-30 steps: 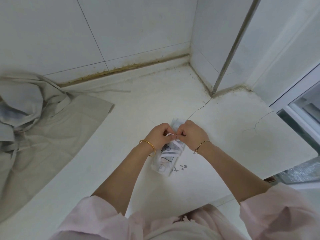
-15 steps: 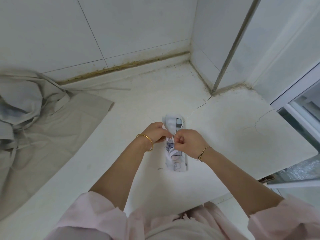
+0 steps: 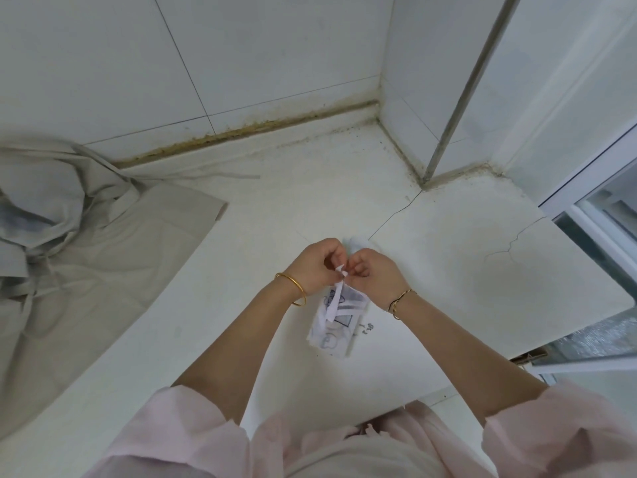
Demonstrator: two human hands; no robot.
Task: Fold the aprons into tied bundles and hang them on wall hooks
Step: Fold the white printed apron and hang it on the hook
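A small folded white apron bundle with blue line drawings sits in the middle of the white counter, partly under my hands. My left hand and my right hand meet over its far end, each pinching the thin white tie strap that runs down across the bundle. Both hands have their fingers curled. The bundle's far end is hidden behind my knuckles. No wall hooks are in view.
A large grey apron lies crumpled and spread over the counter's left side, one strap trailing along the back edge. Tiled walls close the back and the right corner. A window frame borders the counter on the right.
The bundle has turned and slid back toward me under my hands. My hands have come close together again over its far end, and the strap now hangs down across it.
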